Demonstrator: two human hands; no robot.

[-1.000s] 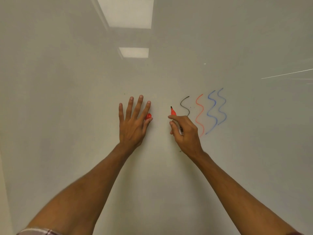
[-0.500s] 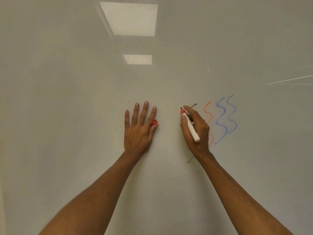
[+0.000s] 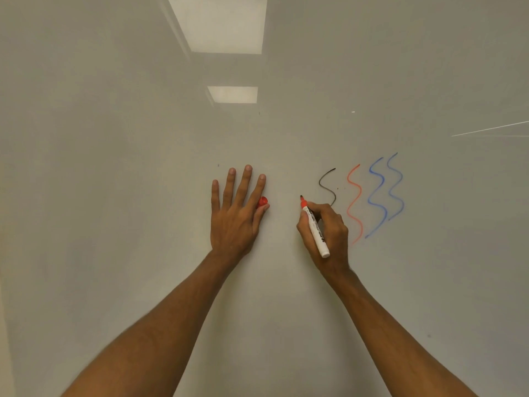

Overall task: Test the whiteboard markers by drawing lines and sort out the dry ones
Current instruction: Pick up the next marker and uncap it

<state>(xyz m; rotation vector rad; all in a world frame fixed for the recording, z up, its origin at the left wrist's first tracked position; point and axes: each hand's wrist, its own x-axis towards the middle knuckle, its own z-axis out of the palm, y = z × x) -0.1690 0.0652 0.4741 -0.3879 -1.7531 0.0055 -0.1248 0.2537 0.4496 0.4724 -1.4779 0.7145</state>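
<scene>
My right hand [image 3: 329, 233] grips a white marker [image 3: 315, 230] with a red collar and a dark tip. The tip points up and left, at or just off the whiteboard [image 3: 114, 196], left of a black wavy line [image 3: 326, 184]. To the right of that line are a red wavy line [image 3: 354, 202] and two blue wavy lines [image 3: 385, 193]. My left hand [image 3: 237, 216] lies flat on the board with fingers spread. A red cap [image 3: 262, 202] is pinched between its thumb and index finger.
The glossy board fills the view and reflects two ceiling light panels [image 3: 220, 24]. A thin white streak [image 3: 489, 128] crosses the upper right. Bare board surface lies left of my left hand and below both arms.
My right hand has slid down and left off the black line, uncovering it, and turned so the marker's full barrel shows. The left hand stays flat on the board with the cap.
</scene>
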